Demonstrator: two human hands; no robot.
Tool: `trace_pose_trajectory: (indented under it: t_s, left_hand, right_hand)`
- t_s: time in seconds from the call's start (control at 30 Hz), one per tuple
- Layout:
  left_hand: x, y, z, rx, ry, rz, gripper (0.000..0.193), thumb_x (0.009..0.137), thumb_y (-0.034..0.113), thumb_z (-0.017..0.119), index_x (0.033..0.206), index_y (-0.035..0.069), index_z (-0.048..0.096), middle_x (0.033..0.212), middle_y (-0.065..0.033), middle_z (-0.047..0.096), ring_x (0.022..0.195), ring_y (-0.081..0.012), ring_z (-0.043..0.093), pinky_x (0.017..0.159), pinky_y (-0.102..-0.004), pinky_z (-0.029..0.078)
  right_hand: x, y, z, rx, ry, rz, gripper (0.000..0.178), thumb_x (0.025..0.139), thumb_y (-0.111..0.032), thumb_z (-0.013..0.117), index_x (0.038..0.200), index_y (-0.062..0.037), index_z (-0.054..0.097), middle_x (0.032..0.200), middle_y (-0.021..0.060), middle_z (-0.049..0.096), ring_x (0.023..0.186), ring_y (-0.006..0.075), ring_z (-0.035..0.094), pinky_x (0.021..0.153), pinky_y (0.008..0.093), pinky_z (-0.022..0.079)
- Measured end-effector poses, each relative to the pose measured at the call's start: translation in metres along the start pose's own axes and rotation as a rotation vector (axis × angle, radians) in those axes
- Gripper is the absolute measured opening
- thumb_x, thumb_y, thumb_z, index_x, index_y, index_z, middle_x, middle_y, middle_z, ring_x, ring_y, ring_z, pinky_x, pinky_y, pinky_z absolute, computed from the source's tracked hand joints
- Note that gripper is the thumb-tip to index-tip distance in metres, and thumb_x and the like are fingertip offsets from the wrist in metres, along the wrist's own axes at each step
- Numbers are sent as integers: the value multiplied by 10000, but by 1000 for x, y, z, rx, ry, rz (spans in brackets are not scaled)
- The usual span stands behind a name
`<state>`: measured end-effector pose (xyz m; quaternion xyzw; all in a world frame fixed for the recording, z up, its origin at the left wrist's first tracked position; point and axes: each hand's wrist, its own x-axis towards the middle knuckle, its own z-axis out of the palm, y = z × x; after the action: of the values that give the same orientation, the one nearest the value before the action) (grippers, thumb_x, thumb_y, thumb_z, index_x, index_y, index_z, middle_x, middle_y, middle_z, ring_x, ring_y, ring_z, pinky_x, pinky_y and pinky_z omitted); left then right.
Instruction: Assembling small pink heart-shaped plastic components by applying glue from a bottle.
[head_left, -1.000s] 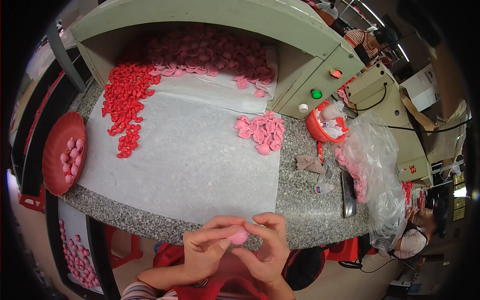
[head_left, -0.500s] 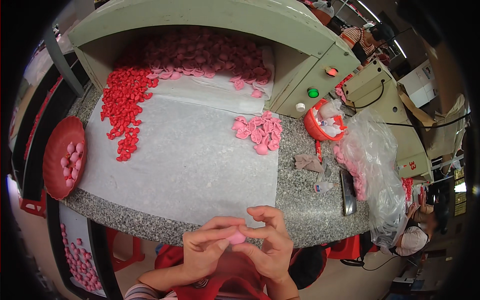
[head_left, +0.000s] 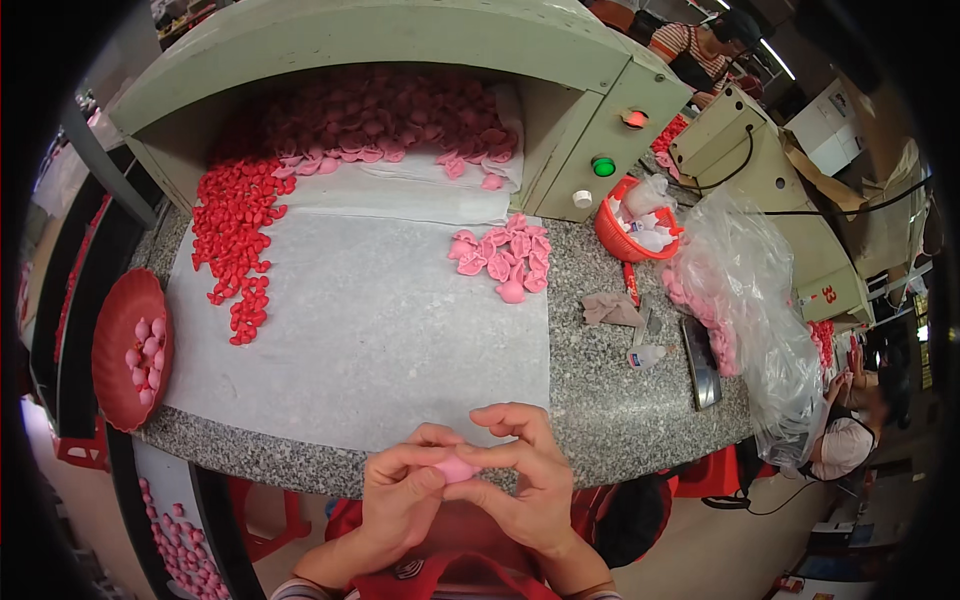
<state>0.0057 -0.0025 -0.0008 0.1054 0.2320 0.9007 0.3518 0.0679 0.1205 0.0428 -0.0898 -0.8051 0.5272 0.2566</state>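
Observation:
A small rounded pink rubbery piece (head_left: 457,469) is pinched between my two hands, just off the counter's near edge. My left hand (head_left: 405,487) grips its left side with thumb and fingers. On the other side, the thumb and index finger of my right hand (head_left: 525,480) press the piece, the other fingers raised. Beyond my hands a white sheet (head_left: 340,350) covers the counter. On it lie a small pile of pink hollow pieces (head_left: 505,255) to the right and a spread of small red pieces (head_left: 235,235) to the left.
A green cabinet (head_left: 400,45) holds more pink pieces inside. At left is a red bowl (head_left: 110,350) with pink round pieces. Rightward are a red basket (head_left: 625,235) of bottles, a cloth (head_left: 610,309), a small bottle (head_left: 646,355), a phone (head_left: 702,365) and a clear plastic bag (head_left: 745,300).
My hands have shifted slightly left in the picture, both still pinching the pink piece. The whole view has turned a little, so the counter things sit slightly differently.

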Motion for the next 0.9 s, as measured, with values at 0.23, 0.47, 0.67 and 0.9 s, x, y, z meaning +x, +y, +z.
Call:
trace_pose_trajectory:
  t_s: [0.23, 0.47, 0.67, 0.9]
  left_hand:
    - [-1, -1, -5, -164, 14, -167, 168, 831, 77, 580, 988, 99, 636, 1123, -132, 504, 1008, -281, 534, 885, -388, 447]
    - [1, -5, -8, -91, -13, -121, 169, 837, 114, 578, 995, 122, 637, 1114, -135, 534, 1081, -283, 479, 909, -400, 410]
    - [1, -5, -9, -168, 1, -137, 176, 841, 140, 577, 1006, 139, 638, 1112, -113, 548, 1090, -267, 471, 938, -407, 367]
    - [2, -5, -4, -77, -8, -129, 163, 831, 173, 595, 982, 164, 657, 1085, -75, 565, 1075, -233, 479, 938, -386, 381]
  right_hand:
    - [-10, 5, 7, 126, 94, 69, 285, 591, -77, 799, 810, -50, 618, 993, 105, 535, 928, 205, 521, 758, 298, 452]
    - [-5, 3, 3, 157, 73, 43, 306, 561, -46, 805, 807, -51, 623, 1039, 115, 555, 958, 197, 511, 823, 320, 396]
    - [-8, 3, 1, 290, 43, 160, 256, 612, -24, 763, 837, -40, 642, 1030, 124, 581, 956, 209, 518, 803, 312, 398]
    - [-8, 6, -3, 180, 44, 13, 186, 640, 0, 733, 790, -30, 627, 944, 106, 611, 902, 213, 517, 780, 313, 408]
